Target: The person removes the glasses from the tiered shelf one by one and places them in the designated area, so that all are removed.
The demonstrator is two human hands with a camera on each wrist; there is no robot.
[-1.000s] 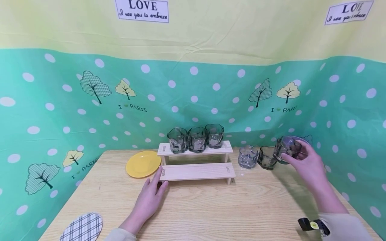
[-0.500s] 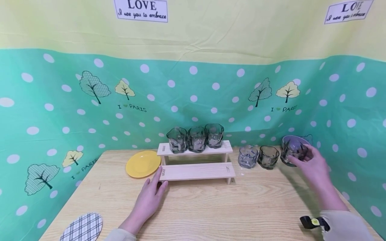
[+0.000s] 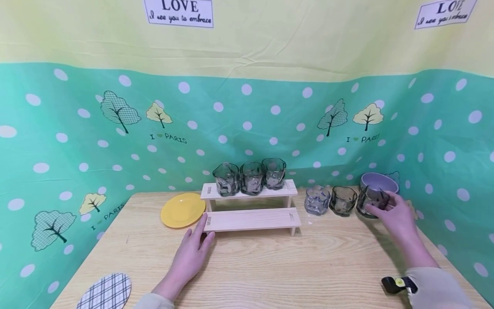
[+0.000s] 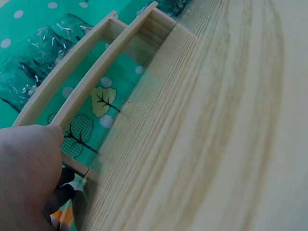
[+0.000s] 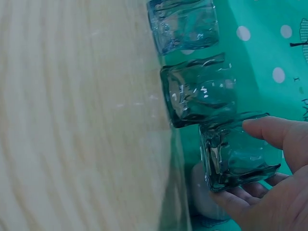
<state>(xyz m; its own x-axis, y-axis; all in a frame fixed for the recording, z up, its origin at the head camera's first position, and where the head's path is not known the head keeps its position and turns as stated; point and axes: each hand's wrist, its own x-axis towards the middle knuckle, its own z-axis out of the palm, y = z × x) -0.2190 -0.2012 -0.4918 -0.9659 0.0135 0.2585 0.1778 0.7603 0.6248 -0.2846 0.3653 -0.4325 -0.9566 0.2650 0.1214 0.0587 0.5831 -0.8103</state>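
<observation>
Item 1: smoky glass tumbler (image 3: 365, 201), faceted, close to upright, at the right of the counter (image 3: 270, 266) and in front of a purple bowl (image 3: 380, 180). My right hand (image 3: 397, 216) has hold of it: thumb against one wall, other fingers curled round the opposite side, spread only as wide as the glass. Whether its base touches the counter I cannot tell.

Item 2: second smoky tumbler (image 3: 343, 201), upright on the counter, just left of Item 1; contact between them uncertain.

Item 3: clear tumbler (image 3: 317, 200), upright, next along to the left.

Item 4: stepped wooden stand (image 3: 248, 219), two tiers; three smoky tumblers (image 3: 252, 178) in a row on the upper one.

Item 5: my left hand (image 3: 189, 255), fingers extended and grasping no glass, touching the left end of the lower tier; I take it as steadying.

Item 6: yellow plate (image 3: 183, 210), left of the stand; round checked mat (image 3: 106, 292), nearer me.

Step in hand: by my judgement, positioning one tumbler at the row's end; setting down or picking up, I cannot say. Next move, if setting down: level base, then fingers spread clear of bowl and neighbour; if lifting: firm grip, straight rise.
</observation>
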